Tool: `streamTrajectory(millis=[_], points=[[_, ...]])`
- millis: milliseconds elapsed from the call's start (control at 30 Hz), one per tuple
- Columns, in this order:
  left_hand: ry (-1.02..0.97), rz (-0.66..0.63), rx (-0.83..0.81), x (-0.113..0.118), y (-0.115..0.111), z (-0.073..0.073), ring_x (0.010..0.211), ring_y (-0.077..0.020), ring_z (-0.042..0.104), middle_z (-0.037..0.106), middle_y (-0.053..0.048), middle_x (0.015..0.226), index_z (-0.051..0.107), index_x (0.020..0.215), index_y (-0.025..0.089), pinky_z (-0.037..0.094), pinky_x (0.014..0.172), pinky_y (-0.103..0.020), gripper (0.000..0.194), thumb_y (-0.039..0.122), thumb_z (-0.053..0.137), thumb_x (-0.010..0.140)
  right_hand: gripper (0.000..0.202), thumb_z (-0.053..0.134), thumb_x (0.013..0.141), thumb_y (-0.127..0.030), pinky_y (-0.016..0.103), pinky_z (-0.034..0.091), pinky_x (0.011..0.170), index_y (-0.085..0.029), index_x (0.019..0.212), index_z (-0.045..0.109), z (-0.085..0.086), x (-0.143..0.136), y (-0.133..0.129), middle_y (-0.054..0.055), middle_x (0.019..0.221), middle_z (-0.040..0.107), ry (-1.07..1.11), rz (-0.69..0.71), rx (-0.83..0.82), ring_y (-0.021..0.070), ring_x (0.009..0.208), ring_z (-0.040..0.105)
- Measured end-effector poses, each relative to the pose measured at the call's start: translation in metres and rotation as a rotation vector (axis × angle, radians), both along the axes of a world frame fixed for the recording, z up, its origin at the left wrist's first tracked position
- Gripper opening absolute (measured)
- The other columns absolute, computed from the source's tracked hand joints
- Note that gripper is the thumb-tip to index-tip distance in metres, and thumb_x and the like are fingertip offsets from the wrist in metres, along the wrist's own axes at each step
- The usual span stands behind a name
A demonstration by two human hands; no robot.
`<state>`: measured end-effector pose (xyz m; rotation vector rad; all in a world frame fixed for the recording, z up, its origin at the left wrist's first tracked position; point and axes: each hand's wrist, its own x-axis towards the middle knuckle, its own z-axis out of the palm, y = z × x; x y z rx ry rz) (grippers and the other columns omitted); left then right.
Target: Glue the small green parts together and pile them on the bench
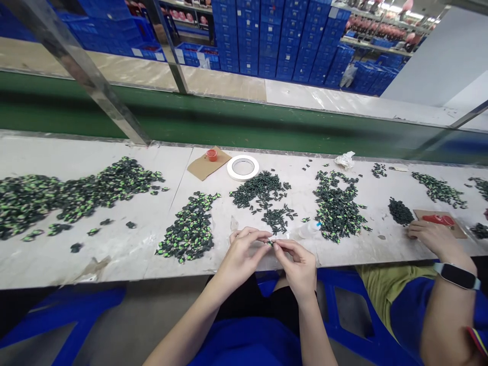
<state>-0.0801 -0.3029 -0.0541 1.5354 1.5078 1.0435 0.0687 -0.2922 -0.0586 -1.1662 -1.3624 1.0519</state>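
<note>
My left hand (243, 254) and my right hand (297, 264) meet over the front edge of the white table (129, 259). Both pinch one small dark part (270, 243) with a bit of green between their fingertips. Just beyond them lies a pile of small dark green pieces (276, 218), with a larger heap of the same kind (259, 188) behind it. A pile of black and green parts (188, 229) is left of my hands, and another (337, 208) is to the right. Near my right hand lies a clear bottle with a blue tip (310, 229).
Behind the piles are a white tape roll (243, 168), a red cup (212, 154) on cardboard (202, 166) and crumpled paper (345, 160). Long heaps (76, 193) cover the left side. A co-worker's hand (434, 236) is at the right, near a red object (438, 219).
</note>
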Motion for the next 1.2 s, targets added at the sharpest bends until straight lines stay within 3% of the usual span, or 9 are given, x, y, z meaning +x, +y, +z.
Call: streamTrajectory(millis=[133, 333, 467, 667, 900, 1067, 1200], points=[[-0.134, 0.002, -0.042, 0.000, 0.000, 0.000, 0.087, -0.0201, 0.069, 0.070, -0.008, 0.102, 0.066, 0.099, 0.022, 0.044, 0.096, -0.043, 0.020, 0.024, 0.064, 0.079, 0.016, 0.070, 0.075, -0.024, 0.033, 0.062, 0.066, -0.020, 0.089, 0.074, -0.003, 0.005, 0.002, 0.005, 0.079, 0.075, -0.046, 0.010, 0.071, 0.0190, 0.068, 0.072], [-0.043, -0.082, -0.021, -0.002, 0.002, 0.008, 0.096, -0.0242, 0.068, 0.073, -0.005, 0.094, 0.062, 0.105, 0.023, 0.033, 0.105, -0.052, 0.025, 0.023, 0.064, 0.080, 0.032, 0.067, 0.077, -0.020, 0.033, 0.062, 0.072, -0.019, 0.109, 0.066, 0.002, 0.017, 0.002, 0.005, 0.083, 0.076, -0.131, 0.104, 0.137, 0.0188, 0.073, 0.073], [-0.020, -0.123, -0.014, -0.002, 0.003, 0.010, 0.103, -0.0259, 0.065, 0.074, -0.004, 0.088, 0.060, 0.107, 0.024, 0.031, 0.104, -0.054, 0.026, 0.023, 0.064, 0.081, 0.030, 0.067, 0.075, -0.020, 0.032, 0.061, 0.073, -0.020, 0.105, 0.065, 0.003, 0.020, 0.003, 0.002, 0.077, 0.074, -0.164, 0.122, 0.120, 0.0177, 0.072, 0.072], [-0.067, -0.029, -0.034, 0.005, -0.005, 0.009, 0.102, -0.0256, 0.064, 0.075, -0.003, 0.084, 0.059, 0.103, 0.024, 0.038, 0.098, -0.049, 0.025, 0.021, 0.064, 0.080, 0.021, 0.066, 0.074, -0.019, 0.028, 0.060, 0.069, -0.020, 0.095, 0.061, -0.002, 0.020, 0.003, 0.002, 0.074, 0.070, -0.190, 0.124, 0.110, 0.0165, 0.069, 0.071], [-0.113, -0.027, -0.033, 0.011, -0.012, 0.007, 0.106, -0.0245, 0.061, 0.073, -0.003, 0.086, 0.054, 0.098, 0.023, 0.038, 0.097, -0.045, 0.019, 0.022, 0.061, 0.081, 0.015, 0.061, 0.080, -0.019, 0.028, 0.056, 0.065, -0.020, 0.095, 0.064, 0.003, 0.026, 0.001, 0.003, 0.077, 0.066, -0.258, 0.203, 0.184, 0.0155, 0.069, 0.065], [-0.072, -0.002, -0.029, 0.013, -0.013, 0.013, 0.098, -0.0228, 0.064, 0.072, 0.000, 0.084, 0.047, 0.095, 0.024, 0.040, 0.092, -0.042, 0.021, 0.020, 0.060, 0.079, 0.011, 0.057, 0.087, -0.023, 0.032, 0.055, 0.074, -0.021, 0.087, 0.068, 0.008, 0.029, -0.001, 0.006, 0.090, 0.062, -0.402, 0.219, 0.241, 0.0194, 0.086, 0.064], [-0.065, 0.024, -0.022, 0.015, -0.015, 0.019, 0.099, -0.0223, 0.064, 0.072, 0.001, 0.085, 0.045, 0.093, 0.024, 0.039, 0.093, -0.043, 0.022, 0.016, 0.060, 0.079, 0.013, 0.055, 0.089, -0.024, 0.034, 0.056, 0.077, -0.022, 0.091, 0.067, 0.004, 0.029, -0.005, 0.010, 0.103, 0.056, -0.529, 0.153, 0.331, 0.0216, 0.097, 0.061]])
